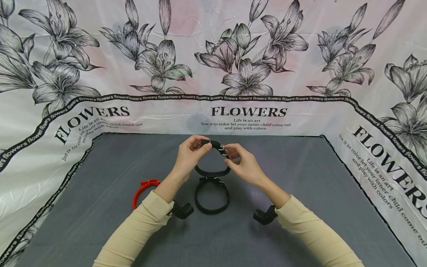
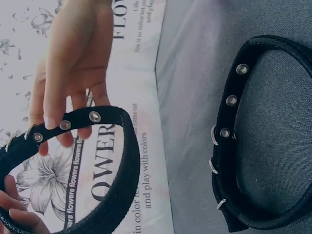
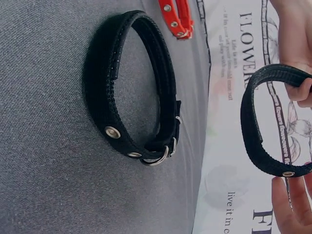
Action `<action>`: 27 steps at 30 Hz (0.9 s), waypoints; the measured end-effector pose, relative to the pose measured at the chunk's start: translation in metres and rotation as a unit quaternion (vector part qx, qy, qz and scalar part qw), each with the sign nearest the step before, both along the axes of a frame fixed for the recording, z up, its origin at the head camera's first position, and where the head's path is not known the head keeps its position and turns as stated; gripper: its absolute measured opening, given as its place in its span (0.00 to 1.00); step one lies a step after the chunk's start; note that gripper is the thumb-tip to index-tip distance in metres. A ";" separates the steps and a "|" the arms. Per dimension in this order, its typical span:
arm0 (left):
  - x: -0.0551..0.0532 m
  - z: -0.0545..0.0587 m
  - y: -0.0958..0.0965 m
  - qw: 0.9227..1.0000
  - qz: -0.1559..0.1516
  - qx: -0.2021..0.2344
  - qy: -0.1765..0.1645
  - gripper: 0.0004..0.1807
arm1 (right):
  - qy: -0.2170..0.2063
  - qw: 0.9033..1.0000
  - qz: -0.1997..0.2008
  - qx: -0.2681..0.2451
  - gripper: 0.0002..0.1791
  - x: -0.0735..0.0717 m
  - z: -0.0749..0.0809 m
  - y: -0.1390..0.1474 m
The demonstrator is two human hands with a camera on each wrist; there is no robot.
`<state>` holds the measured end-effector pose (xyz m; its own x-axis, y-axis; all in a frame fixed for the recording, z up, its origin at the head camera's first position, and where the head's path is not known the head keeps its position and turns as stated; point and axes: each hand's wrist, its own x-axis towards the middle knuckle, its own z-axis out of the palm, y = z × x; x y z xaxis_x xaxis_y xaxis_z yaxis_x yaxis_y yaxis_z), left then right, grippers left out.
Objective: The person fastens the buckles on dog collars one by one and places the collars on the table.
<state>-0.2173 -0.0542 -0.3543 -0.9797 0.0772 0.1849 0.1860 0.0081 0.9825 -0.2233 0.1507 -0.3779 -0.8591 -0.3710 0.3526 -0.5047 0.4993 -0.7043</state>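
Note:
A black dog collar (image 1: 212, 174), buckled into a loop, hangs upright between both hands above the far part of the table. My left hand (image 1: 186, 157) pinches its top left between thumb and fingers. On the other side my right hand (image 1: 246, 164) holds it near the silver buckle and ring. Metal eyelets line the strap, as the left wrist view shows on the held collar (image 2: 127, 168). Just below, a second black collar (image 1: 211, 211) rests on the table as a closed loop. To the left lies a red collar (image 1: 135, 198), partly hidden behind my left forearm.
A grey cloth covers the table (image 1: 287, 237). White fabric printed with flowers and lettering (image 1: 160, 115) rises along the back and both sides. Black wrist devices (image 1: 182, 211) hang under both forearms, close to the lying collars on the left side.

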 end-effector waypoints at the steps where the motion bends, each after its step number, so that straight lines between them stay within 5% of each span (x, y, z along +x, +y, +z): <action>1: 0.000 0.000 0.000 1.000 0.001 0.001 -0.005 0.15 | 0.005 1.000 -0.004 0.001 0.21 0.000 -0.001 0.001; 9: 0.001 -0.001 0.003 0.997 0.022 -0.076 -0.027 0.12 | 0.023 0.999 -0.027 0.013 0.18 0.000 -0.004 0.006; 18: 0.003 -0.004 0.005 0.970 0.027 -0.241 0.009 0.16 | 0.012 0.998 -0.039 0.041 0.16 0.000 -0.003 0.017; 27: 0.001 -0.013 0.014 0.970 -0.014 -0.242 0.008 0.22 | -0.013 0.997 -0.046 0.066 0.15 0.001 -0.007 0.033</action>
<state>-0.2159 -0.0399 -0.3673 -0.9731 0.1863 0.1355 0.2085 0.4626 0.8617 -0.2228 0.1837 -0.3850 -0.8999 -0.3320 0.2829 -0.4348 0.6314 -0.6420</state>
